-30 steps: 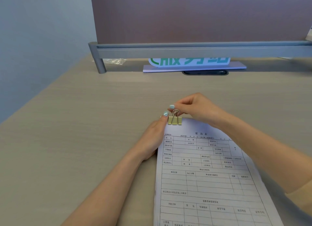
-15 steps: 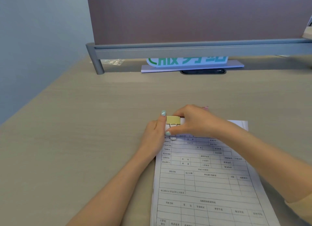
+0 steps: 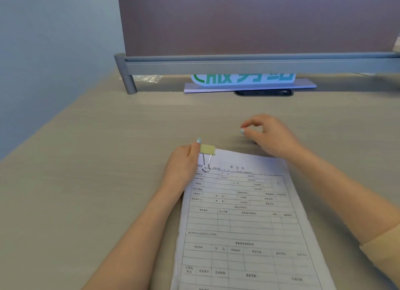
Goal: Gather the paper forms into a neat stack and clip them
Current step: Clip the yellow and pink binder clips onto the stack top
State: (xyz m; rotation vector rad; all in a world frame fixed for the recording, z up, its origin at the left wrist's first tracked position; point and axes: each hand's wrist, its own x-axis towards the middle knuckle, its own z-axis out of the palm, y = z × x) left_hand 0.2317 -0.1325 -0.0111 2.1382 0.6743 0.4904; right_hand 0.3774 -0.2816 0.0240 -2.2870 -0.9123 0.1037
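Note:
A stack of printed paper forms [image 3: 244, 224] lies on the desk in front of me, its sheets squared up. A yellow binder clip [image 3: 207, 149] grips the stack's top left corner, and its wire handle lies folded flat on the top sheet. My left hand [image 3: 184, 164] rests against the stack's left edge beside the clip, one fingertip touching the clip's side. My right hand [image 3: 268, 136] hovers above the desk beyond the stack's top edge, fingers loosely curled and holding nothing.
The wooden desk [image 3: 108, 160] stretches wide to the left. A brown divider panel on a grey rail [image 3: 238, 62] closes off the back. Under it sit a white sign with green letters [image 3: 244, 78] and a dark cable slot [image 3: 264, 93].
My right hand folded the clip's handle down onto the paper, then let go and lifted away to the right. The left hand stayed at the corner.

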